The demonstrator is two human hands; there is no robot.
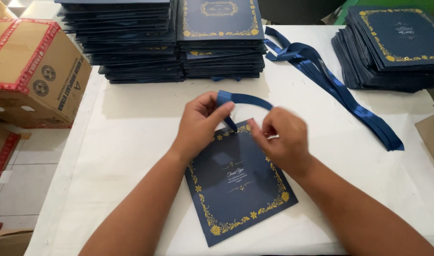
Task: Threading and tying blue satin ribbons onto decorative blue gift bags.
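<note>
Here, the left hand (200, 124) and right hand (282, 138) are pinching a blue ribbon (243, 98), arching it over the top edge of a navy card (238, 182) lying flat on the white table (131, 142).

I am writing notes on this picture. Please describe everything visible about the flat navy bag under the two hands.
The flat navy paper bag lies tilted on the white table. It has a gold floral border and small pale script at its centre. Left hand and right hand rest on its top edge, holding a blue ribbon arching above it.
</note>
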